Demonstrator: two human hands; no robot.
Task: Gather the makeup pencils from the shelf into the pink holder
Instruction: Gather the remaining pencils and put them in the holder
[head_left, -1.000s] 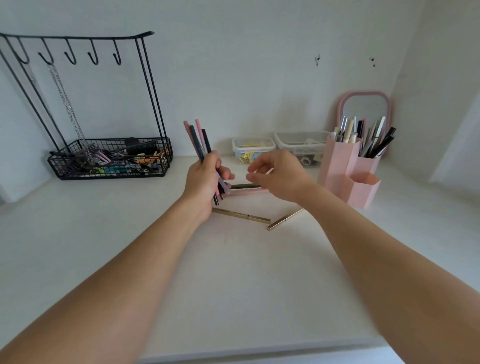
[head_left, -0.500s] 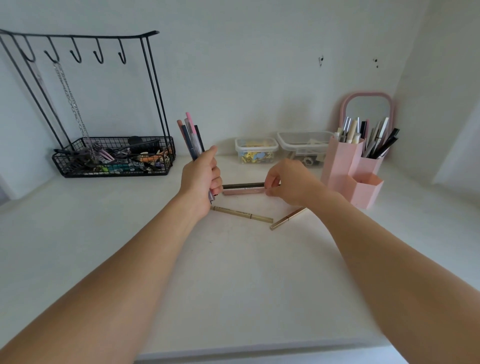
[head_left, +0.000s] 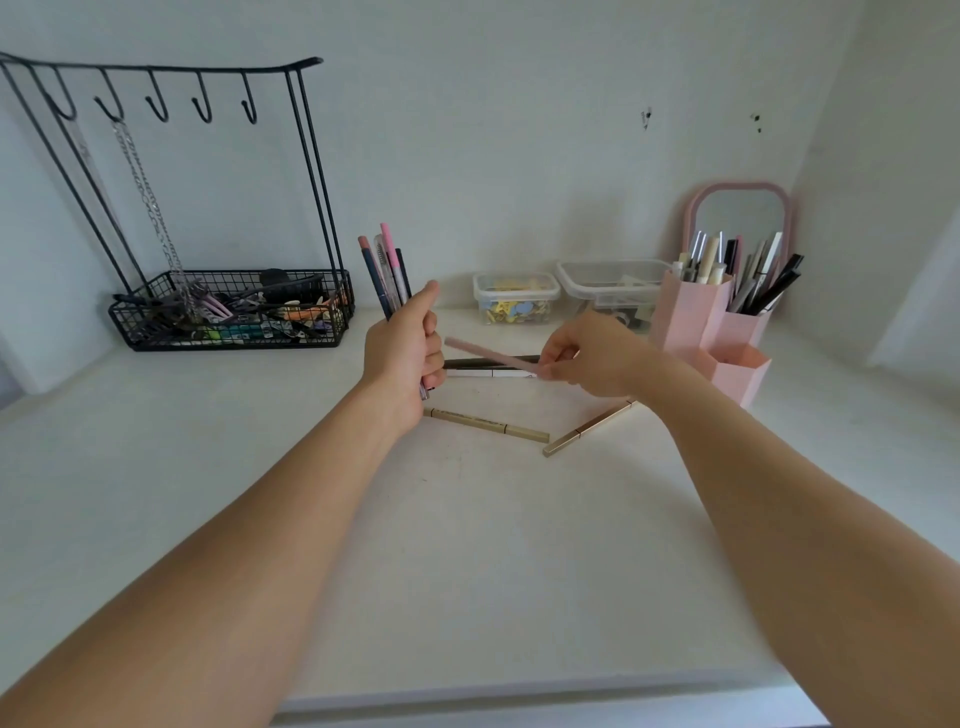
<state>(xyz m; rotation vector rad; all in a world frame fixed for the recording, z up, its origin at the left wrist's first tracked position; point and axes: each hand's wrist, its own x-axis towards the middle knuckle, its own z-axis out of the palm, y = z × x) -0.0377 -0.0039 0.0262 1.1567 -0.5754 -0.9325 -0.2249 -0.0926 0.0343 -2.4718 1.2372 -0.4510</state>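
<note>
Landmark is the pink holder, back right on the shelf.

Nearest me, to the holder's left and forward of it: two gold pencils lie flat on the shelf. The left gold pencil and the right gold pencil form a shallow V, tips nearly meeting; the right one's far end runs under my right wrist. Neither picked up yet.

Left hand, well left of the holder: fingers curled round a bundle of pencils, held upright, tips fanned above the fist, thumb up. Grip looks firm.

Right hand, between the bundle and the holder: thumb and fingertips pinch one end of a pink pencil, raised off the shelf, free end pointing at my left hand. Just behind and below it, a dark pencil and a white pencil lie side by side on the shelf.

Step in hand, as I read it: pass the pink pencil into the left bundle. To do it well: tilt it upright first, slide it in parallel to the others, open the left thumb only slightly so the bundle doesn't splay or drop. Then the dark and white pair, then the gold ones.

Holder's tall compartments are already crowded; the low front cup looks empty. Feed the bundle in vertically, a few at a time.
</note>
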